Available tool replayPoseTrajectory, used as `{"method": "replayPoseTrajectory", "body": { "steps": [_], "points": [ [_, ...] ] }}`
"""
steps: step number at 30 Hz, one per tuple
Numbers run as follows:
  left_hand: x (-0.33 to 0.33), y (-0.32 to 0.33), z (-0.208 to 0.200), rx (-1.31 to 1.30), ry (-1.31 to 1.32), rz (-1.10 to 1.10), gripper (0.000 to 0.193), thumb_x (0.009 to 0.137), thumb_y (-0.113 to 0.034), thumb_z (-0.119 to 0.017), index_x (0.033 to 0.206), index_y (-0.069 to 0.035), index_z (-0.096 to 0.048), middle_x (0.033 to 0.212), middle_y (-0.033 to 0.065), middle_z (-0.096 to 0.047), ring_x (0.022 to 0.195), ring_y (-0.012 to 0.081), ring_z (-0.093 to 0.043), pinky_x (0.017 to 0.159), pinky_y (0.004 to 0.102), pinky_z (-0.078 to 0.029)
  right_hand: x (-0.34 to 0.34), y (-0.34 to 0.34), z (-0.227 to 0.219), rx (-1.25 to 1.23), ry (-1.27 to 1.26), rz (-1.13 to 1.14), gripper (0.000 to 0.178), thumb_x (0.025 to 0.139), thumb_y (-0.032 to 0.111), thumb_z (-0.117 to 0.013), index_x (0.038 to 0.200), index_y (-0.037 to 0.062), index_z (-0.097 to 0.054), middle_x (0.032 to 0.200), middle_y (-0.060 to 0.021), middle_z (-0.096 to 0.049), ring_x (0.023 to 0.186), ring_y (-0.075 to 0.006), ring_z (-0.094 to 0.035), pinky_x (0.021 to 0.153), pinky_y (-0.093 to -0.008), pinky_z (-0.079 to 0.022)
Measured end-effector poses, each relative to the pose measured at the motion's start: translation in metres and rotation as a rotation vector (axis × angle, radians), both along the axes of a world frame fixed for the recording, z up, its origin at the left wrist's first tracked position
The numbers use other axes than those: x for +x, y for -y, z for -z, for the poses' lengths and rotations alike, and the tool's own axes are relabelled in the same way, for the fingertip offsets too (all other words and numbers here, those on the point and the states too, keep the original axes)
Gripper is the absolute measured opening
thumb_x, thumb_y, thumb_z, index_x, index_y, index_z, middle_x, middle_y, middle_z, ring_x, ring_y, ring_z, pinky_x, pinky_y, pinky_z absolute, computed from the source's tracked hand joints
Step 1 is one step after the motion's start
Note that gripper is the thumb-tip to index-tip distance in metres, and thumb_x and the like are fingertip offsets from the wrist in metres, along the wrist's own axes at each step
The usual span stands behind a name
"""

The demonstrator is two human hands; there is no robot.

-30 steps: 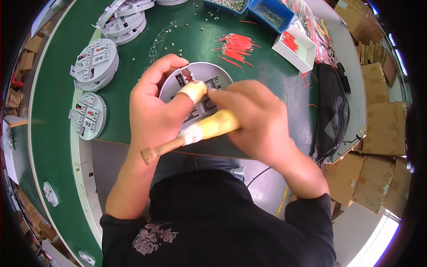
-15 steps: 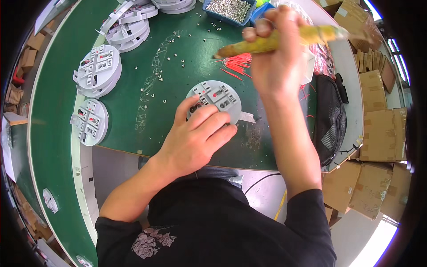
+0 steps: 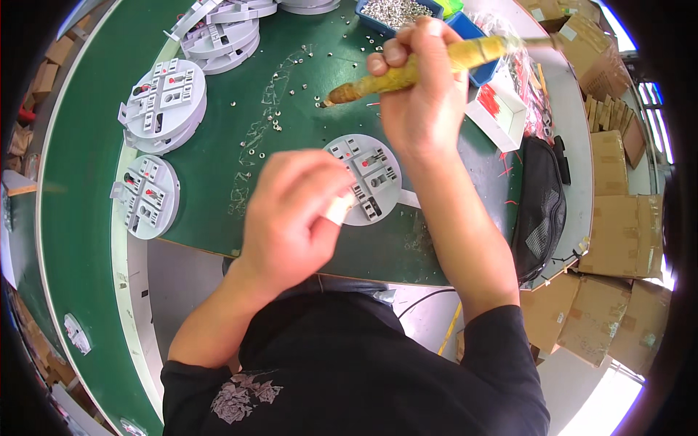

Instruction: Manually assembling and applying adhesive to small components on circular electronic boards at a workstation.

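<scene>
Head view: right fingers point(image 3: 395, 55) tight round a yellow-handled tool point(image 3: 476, 51), blurred left fingers point(image 3: 314, 183) near a grey disc point(image 3: 385, 193), grip unclear.

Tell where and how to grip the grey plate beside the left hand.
Probably by the rim, from the near side: the plate lies flat, raised parts up, its curved rim exposed there; the left hand hides part of its left.

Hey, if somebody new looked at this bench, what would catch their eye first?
Probably the yellow-wrapped tool, gripped in the right hand above the green bench. Next, the round grey part near the bench's front edge, its left side partly hidden behind the blurred left hand. Then the stacks of similar parts toward the left.
</scene>
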State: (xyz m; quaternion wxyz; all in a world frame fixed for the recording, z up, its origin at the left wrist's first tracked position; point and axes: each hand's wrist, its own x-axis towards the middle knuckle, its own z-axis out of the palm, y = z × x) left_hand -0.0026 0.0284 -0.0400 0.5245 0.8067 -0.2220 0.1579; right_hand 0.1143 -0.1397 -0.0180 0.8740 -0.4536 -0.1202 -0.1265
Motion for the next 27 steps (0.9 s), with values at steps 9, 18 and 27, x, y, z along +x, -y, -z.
{"method": "replayPoseTrajectory", "body": {
  "steps": [9,18,27],
  "points": [
    [0.032,-0.016,-0.001,-0.876,-0.817,0.25,0.023,0.097,-0.004,-0.061,0.12,-0.003,-0.064,0.109,0.0074,-0.067,0.095,0.018,-0.067,0.083,0.0325,-0.054,-0.048,0.02,-0.028,0.175,0.063,-0.154,0.018,0.104,0.031,-0.061,0.11,0.0148,-0.061,0.096,-0.0004,-0.056,0.078,-0.0125,-0.045,0.072,-0.0332,-0.044],
    [0.018,0.005,0.001,-0.925,-0.766,0.234,0.032,0.094,0.0,-0.063,0.126,0.001,-0.06,0.103,0.008,-0.07,0.089,0.0168,-0.069,0.08,0.0316,-0.057,-0.072,0.027,-0.029,0.137,0.075,-0.055,0.021,0.105,0.034,-0.057,0.116,0.0156,-0.061,0.091,0.0008,-0.056,0.076,-0.0121,-0.044,0.07,-0.0328,-0.043],
    [0.009,0.029,-0.007,0.298,0.025,0.132,0.086,0.072,-0.02,-0.088,0.143,-0.002,-0.043,0.132,0.0171,-0.058,0.133,0.0357,-0.049,0.109,0.0492,-0.037,-0.093,0.068,-0.037,-0.003,0.099,-0.038,0.027,0.108,0.037,-0.051,0.115,0.0132,-0.06,0.081,0.0023,-0.053,0.064,-0.0108,-0.044,0.063,-0.0316,-0.041]
  ]
}}
